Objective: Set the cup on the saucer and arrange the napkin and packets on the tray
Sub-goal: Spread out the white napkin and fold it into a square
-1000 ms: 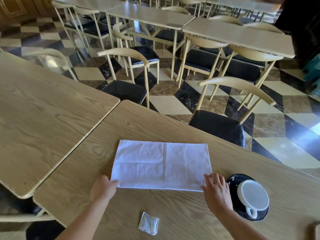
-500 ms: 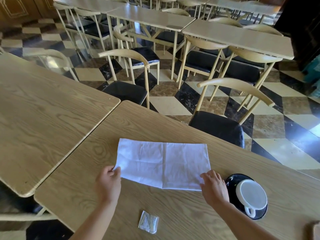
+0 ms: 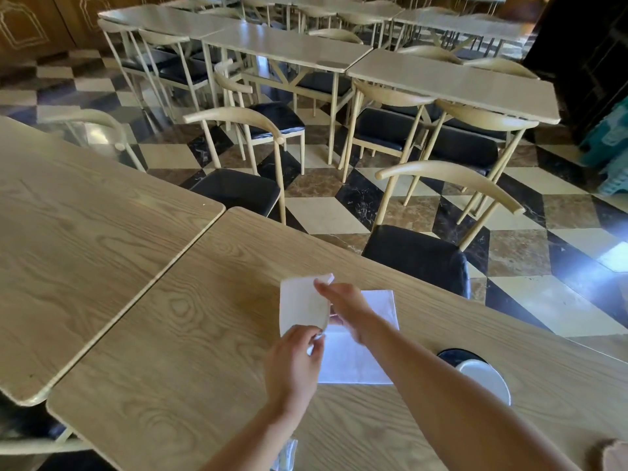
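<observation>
A white napkin (image 3: 356,355) lies on the wooden table (image 3: 190,351), its left half lifted and folded over toward the right. My left hand (image 3: 295,362) pinches the near corner of the raised flap. My right hand (image 3: 343,307) reaches across and grips the flap's far edge. To the right, a white cup (image 3: 486,379) sits on a black saucer (image 3: 455,355), both partly hidden by my right forearm. A clear packet (image 3: 287,453) peeks out beside my left forearm near the bottom edge. No tray is in view.
A second wooden table (image 3: 85,232) butts against this one on the left. Chairs with black seats (image 3: 418,256) stand along the far edge. A brownish object (image 3: 611,457) shows at the bottom right corner.
Both hands have lifted the napkin's left half and swung it rightward over the rest. My right hand crossed from the right corner to the raised flap. The camera view shifted left.
</observation>
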`<action>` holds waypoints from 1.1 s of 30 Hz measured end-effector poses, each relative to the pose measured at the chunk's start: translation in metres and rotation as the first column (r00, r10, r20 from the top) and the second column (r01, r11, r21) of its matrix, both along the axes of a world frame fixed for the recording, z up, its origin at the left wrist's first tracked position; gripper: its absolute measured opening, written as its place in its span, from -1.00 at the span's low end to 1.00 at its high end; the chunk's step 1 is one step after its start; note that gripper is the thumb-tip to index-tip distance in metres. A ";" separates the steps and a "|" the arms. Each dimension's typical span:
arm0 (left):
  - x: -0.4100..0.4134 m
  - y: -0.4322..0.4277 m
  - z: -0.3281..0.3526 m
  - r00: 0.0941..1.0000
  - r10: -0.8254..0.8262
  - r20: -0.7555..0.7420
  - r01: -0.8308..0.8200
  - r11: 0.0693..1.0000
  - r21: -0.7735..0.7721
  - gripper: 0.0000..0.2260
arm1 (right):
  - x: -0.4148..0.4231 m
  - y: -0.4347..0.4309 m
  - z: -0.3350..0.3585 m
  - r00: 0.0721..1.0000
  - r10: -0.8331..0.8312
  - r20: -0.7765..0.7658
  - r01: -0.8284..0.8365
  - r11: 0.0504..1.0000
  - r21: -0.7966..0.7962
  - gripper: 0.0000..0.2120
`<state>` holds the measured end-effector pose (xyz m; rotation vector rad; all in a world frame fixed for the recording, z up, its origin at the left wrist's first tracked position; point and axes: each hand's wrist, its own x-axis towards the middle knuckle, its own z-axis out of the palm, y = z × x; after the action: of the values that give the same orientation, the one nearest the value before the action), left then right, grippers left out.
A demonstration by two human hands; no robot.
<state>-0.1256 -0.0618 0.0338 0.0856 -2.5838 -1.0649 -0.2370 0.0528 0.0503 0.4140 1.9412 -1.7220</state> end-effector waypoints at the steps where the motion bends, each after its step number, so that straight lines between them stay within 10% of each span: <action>1: 0.000 0.005 0.000 1.000 -0.029 0.006 0.029 0.999 -0.028 -0.87 | -0.006 0.000 0.000 0.999 0.009 -0.046 -0.004 0.995 0.097 -0.69; 11: -0.003 0.052 0.004 0.981 -0.192 0.032 0.193 0.980 -0.040 -0.89 | -0.028 0.061 -0.020 0.990 0.034 -0.139 0.046 0.845 0.533 -0.71; 33: -0.017 0.123 -0.039 0.891 -0.368 0.265 0.421 0.888 -0.186 -0.89 | -0.031 0.139 -0.074 0.998 0.027 -0.057 0.019 0.735 0.678 -0.85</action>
<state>-0.1425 0.0608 -0.0048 -0.4286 -2.9981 -0.8996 -0.2679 0.1923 -0.0236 0.6083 2.5830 -0.9541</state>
